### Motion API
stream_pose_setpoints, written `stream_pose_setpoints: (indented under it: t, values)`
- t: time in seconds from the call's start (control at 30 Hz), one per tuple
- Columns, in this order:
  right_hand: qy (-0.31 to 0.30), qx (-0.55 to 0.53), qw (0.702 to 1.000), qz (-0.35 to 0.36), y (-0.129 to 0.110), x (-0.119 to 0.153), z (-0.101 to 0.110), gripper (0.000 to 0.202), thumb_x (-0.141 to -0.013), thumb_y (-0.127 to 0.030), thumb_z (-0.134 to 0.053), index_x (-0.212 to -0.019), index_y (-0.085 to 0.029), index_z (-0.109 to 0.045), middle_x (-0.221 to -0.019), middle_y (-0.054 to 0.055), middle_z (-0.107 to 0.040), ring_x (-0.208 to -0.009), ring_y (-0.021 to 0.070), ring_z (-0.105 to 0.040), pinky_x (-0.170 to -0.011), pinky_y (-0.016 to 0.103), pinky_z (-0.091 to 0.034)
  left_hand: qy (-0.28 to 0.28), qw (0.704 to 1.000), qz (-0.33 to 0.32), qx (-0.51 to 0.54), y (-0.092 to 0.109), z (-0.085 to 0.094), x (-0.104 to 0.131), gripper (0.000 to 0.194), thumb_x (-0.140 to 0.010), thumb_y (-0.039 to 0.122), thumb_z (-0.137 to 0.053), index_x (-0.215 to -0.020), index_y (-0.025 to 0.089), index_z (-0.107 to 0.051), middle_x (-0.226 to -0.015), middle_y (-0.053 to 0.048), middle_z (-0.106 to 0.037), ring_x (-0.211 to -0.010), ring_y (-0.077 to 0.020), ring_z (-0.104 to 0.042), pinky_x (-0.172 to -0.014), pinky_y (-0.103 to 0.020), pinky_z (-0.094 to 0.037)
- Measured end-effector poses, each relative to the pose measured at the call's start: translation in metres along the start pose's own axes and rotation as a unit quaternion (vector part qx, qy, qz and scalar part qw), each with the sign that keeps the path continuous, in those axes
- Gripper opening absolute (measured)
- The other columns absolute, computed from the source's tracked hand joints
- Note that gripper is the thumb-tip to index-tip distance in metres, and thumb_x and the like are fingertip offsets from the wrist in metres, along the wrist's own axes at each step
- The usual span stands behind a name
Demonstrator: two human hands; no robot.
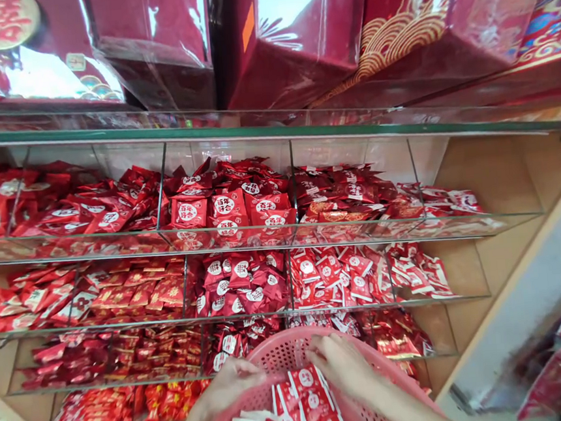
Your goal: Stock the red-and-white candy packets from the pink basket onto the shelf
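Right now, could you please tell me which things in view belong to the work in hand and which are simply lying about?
In use, it seems: left hand; right hand; pink basket; red-and-white packets inside it.

Apparently just nearby: large red boxes up top; oval-labelled packets on the shelf below them.

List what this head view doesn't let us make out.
Pink basket, near side: head view, cut off by bottom edge.
Beneath the packets: head view, they cover it.
Right hand, its grip: head view, hidden by its own back, blurred.
Maroon boxes, tops: head view, cut off by top edge.
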State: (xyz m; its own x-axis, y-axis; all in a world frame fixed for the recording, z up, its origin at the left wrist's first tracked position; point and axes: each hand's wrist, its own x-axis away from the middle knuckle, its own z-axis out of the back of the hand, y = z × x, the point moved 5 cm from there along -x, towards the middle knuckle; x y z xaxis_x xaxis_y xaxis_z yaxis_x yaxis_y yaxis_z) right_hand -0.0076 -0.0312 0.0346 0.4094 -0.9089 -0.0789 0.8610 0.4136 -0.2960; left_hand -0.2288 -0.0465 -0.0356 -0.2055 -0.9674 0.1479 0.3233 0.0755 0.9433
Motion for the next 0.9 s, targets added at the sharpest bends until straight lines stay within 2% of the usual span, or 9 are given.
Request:
stream_pose_setpoints:
  t: [0.1, 0.2, 0.27, 0.33, 0.4, 0.47, 0.63, 0.77, 0.9]
  values:
    - [0.059, -0.001, 0.998, 0.032, -0.005, -0.002, 0.045, 0.035, -0.089, -0.031, -0.033, -0.066, -0.019, -0.057, -0.061, 0.003, -0.061, -0.059, 0.0149, -0.055, -0.055, 0.025, -0.028, 0.004, 1.0, 0.0, 0.004, -0.001, 0.0, 0.0, 0.04, -0.061, 0.051, -0.071, -0.08, 0.015, -0.071, -0.086, -0.007, -0.067, -0.088, -0.0244, -0.059, -0.083, -0.032, -0.042]
    - [0.139, 0.002, 0.99, -0.004, 0.012, -0.012, 0.089, 0.039, -0.09, -0.039, -0.029, -0.068, -0.02, -0.056, -0.054, 0.001, -0.056, -0.052, 0.0139, -0.051, -0.053, 0.024, -0.028, 0.016, 1.0, -0.005, 0.001, 0.003, 0.001, 0.001, 0.037, -0.062, 0.051, -0.07, -0.077, 0.017, -0.071, -0.086, -0.007, -0.067, -0.087, -0.0238, -0.059, -0.081, -0.031, -0.042]
    - [0.206, 0.023, 0.977, -0.042, 0.029, -0.021, 0.111, 0.034, -0.088, -0.04, -0.033, -0.077, -0.02, -0.058, -0.061, 0.002, -0.059, -0.058, 0.0154, -0.054, -0.055, 0.024, -0.03, 0.017, 1.0, -0.004, 0.003, 0.003, 0.0, 0.002, 0.038, -0.061, 0.051, -0.071, -0.076, 0.017, -0.071, -0.086, -0.007, -0.067, -0.087, -0.0239, -0.059, -0.081, -0.031, -0.043]
    - [0.26, 0.073, 0.961, -0.068, 0.043, -0.03, 0.124, 0.029, -0.085, -0.04, -0.04, -0.084, -0.019, -0.059, -0.075, 0.006, -0.063, -0.071, 0.0187, -0.057, -0.062, 0.026, -0.033, 0.011, 1.0, 0.003, 0.012, 0.0, -0.001, 0.0, 0.04, -0.059, 0.052, -0.072, -0.077, 0.016, -0.071, -0.085, -0.008, -0.067, -0.086, -0.024, -0.059, -0.081, -0.031, -0.042]
    - [0.273, 0.127, 0.95, -0.086, 0.051, -0.039, 0.126, 0.031, -0.082, -0.044, -0.045, -0.081, -0.018, -0.061, -0.084, 0.009, -0.063, -0.08, 0.0222, -0.057, -0.068, 0.03, -0.035, 0.008, 1.0, 0.007, 0.023, -0.005, -0.001, -0.002, 0.042, -0.059, 0.052, -0.072, -0.077, 0.015, -0.071, -0.085, -0.008, -0.067, -0.086, -0.0239, -0.059, -0.081, -0.031, -0.043]
    - [0.257, 0.161, 0.947, -0.102, 0.055, -0.047, 0.122, 0.037, -0.081, -0.049, -0.044, -0.073, -0.018, -0.062, -0.082, 0.011, -0.063, -0.081, 0.0239, -0.057, -0.07, 0.032, -0.035, 0.015, 1.0, 0.002, 0.021, -0.009, 0.0, -0.003, 0.041, -0.06, 0.053, -0.072, -0.076, 0.014, -0.071, -0.084, -0.009, -0.066, -0.085, -0.0233, -0.059, -0.08, -0.031, -0.043]
    - [0.237, 0.173, 0.949, -0.119, 0.052, -0.057, 0.111, 0.037, -0.081, -0.049, -0.045, -0.066, -0.019, -0.061, -0.077, 0.009, -0.063, -0.08, 0.0235, -0.057, -0.066, 0.031, -0.033, 0.008, 1.0, -0.001, 0.018, -0.012, 0.0, -0.004, 0.04, -0.061, 0.053, -0.071, -0.075, 0.015, -0.071, -0.083, -0.008, -0.067, -0.083, -0.0226, -0.059, -0.078, -0.03, -0.043]
    - [0.241, 0.145, 0.953, -0.108, 0.05, -0.06, 0.11, 0.032, -0.08, -0.043, -0.046, -0.063, -0.018, -0.058, -0.074, 0.009, -0.063, -0.076, 0.0219, -0.057, -0.059, 0.028, -0.031, 0.01, 1.0, 0.006, 0.016, -0.011, 0.0, -0.004, 0.038, -0.062, 0.051, -0.071, -0.076, 0.016, -0.071, -0.082, -0.007, -0.067, -0.083, -0.0221, -0.059, -0.078, -0.029, -0.042]
    - [0.277, 0.047, 0.955, -0.1, 0.059, -0.048, 0.119, 0.032, -0.078, -0.046, -0.047, -0.064, -0.019, -0.055, -0.067, 0.005, -0.061, -0.066, 0.0184, -0.055, -0.056, 0.027, -0.032, -0.002, 1.0, 0.0, 0.013, -0.007, -0.001, -0.002, 0.039, -0.062, 0.051, -0.07, -0.075, 0.015, -0.072, -0.079, -0.007, -0.066, -0.079, -0.0216, -0.058, -0.073, -0.029, -0.042]
